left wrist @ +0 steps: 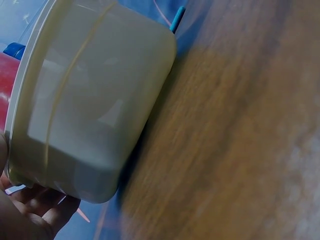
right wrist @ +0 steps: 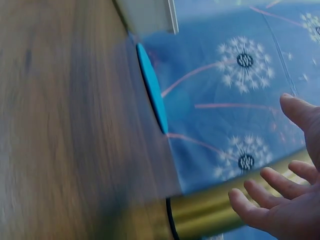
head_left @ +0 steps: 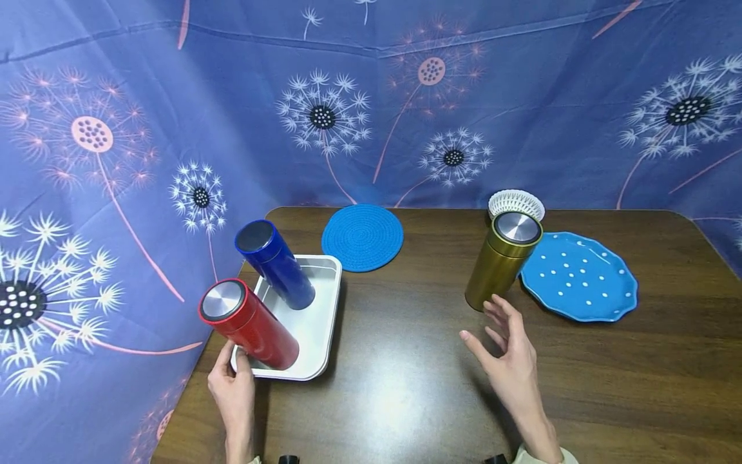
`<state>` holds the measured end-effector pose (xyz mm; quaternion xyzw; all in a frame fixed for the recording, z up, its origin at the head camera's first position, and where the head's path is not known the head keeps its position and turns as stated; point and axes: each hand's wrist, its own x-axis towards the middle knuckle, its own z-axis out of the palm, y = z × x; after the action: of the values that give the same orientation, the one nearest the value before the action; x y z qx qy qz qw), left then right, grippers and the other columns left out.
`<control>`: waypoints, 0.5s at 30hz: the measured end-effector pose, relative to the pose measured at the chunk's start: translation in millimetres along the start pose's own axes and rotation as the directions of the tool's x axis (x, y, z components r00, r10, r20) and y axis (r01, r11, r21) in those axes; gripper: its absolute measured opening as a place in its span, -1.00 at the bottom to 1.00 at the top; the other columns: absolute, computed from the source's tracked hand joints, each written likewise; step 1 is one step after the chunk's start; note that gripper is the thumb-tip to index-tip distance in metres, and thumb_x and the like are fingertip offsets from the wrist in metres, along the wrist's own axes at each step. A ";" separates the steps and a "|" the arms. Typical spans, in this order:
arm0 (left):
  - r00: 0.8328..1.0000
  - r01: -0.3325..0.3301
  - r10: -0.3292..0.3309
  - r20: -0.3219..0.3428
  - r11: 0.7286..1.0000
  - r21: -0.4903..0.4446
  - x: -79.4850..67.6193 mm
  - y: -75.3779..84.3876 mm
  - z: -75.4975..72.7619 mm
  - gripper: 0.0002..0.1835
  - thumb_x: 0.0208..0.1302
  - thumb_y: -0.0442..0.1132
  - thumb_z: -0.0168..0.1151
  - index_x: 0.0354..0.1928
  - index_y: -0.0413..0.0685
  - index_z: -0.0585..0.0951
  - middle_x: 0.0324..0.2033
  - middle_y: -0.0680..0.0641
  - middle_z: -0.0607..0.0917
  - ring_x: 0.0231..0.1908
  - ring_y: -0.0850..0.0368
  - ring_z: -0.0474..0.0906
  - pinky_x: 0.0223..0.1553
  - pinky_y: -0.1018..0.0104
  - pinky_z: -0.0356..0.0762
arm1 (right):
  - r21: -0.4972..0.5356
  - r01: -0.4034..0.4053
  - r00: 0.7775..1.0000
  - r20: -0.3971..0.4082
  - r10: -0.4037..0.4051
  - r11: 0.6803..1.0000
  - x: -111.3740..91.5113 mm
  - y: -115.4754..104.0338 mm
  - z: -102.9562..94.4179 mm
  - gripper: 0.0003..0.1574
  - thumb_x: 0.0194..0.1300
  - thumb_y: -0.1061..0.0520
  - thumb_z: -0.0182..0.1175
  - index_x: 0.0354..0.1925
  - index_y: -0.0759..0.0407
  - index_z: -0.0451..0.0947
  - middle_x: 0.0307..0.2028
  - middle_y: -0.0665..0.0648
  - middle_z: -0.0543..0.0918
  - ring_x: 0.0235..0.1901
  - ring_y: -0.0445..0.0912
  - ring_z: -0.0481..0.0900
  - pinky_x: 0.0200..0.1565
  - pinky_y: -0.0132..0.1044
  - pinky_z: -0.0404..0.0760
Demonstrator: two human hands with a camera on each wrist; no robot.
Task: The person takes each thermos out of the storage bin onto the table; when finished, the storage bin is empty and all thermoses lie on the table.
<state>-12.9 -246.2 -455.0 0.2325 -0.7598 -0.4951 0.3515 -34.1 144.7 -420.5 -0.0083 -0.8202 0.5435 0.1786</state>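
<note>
My left hand (head_left: 233,385) grips the near left corner of a white rectangular tub (head_left: 315,322), thumb over the rim and fingers beneath it in the left wrist view. Inside the tub stand a red thermos (head_left: 263,332) with a silver lid and a blue thermos (head_left: 286,274) with a dark lid. A gold thermos (head_left: 493,270) stands upright on the table to the right. Just in front of it is my right hand (head_left: 513,361), its fingers spread and nothing in its grasp. The right wrist view has the fingers (right wrist: 280,185) overlapping the gold thermos (right wrist: 210,215).
A round blue woven placemat (head_left: 362,237) lies at the table's back, right of the tub. Behind the gold thermos is a white basket (head_left: 516,201). A blue polka-dot plate (head_left: 580,277) sits to its right. A dandelion-print cloth (head_left: 371,77) hangs behind the wooden table (head_left: 406,361).
</note>
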 end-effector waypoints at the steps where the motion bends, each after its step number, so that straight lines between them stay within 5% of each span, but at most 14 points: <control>1: 1.000 0.002 -0.002 0.003 1.000 -0.002 0.1 0.5 -0.2 -0.68 0.29 -0.48 0.06 0.03 -0.33 0.65 -0.28 0.52 0.57 -0.21 0.57 0.49 -0.19 0.70 0.37 | 0.004 0.005 1.000 0.012 -0.005 1.000 -0.1 -1.1 2.8 -0.01 0.02 0.35 0.45 0.37 0.16 0.25 0.18 0.18 0.52 0.13 -0.36 0.43 0.03 -0.65 0.43; 8: 1.000 0.019 -0.019 0.018 1.000 -0.017 -0.6 1.8 -1.1 -0.68 0.31 -0.46 0.07 0.06 -0.29 0.65 -0.26 0.51 0.58 -0.16 0.59 0.48 -0.13 0.73 0.35 | 0.019 0.055 0.992 0.113 -0.057 0.998 1.7 -10.8 23.0 -0.01 0.06 0.25 0.46 0.39 0.16 0.21 0.25 0.17 0.47 0.22 -0.05 0.43 0.06 -0.60 0.44; 15: 1.000 0.007 -0.007 0.005 1.000 0.001 -0.5 -0.6 -1.2 -0.68 0.30 -0.47 0.06 0.04 -0.31 0.65 -0.31 0.55 0.56 -0.22 0.58 0.49 -0.20 0.71 0.36 | 0.043 0.137 0.969 0.203 -0.143 0.990 6.3 -27.9 50.9 0.02 0.03 0.19 0.49 0.39 0.12 0.22 0.27 0.16 0.45 0.26 -0.02 0.41 0.10 -0.08 0.54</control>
<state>-11.7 -246.8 -455.4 0.2342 -0.7601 -0.4964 0.3478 -50.3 89.4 -411.3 0.1084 -0.8250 0.5389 0.1311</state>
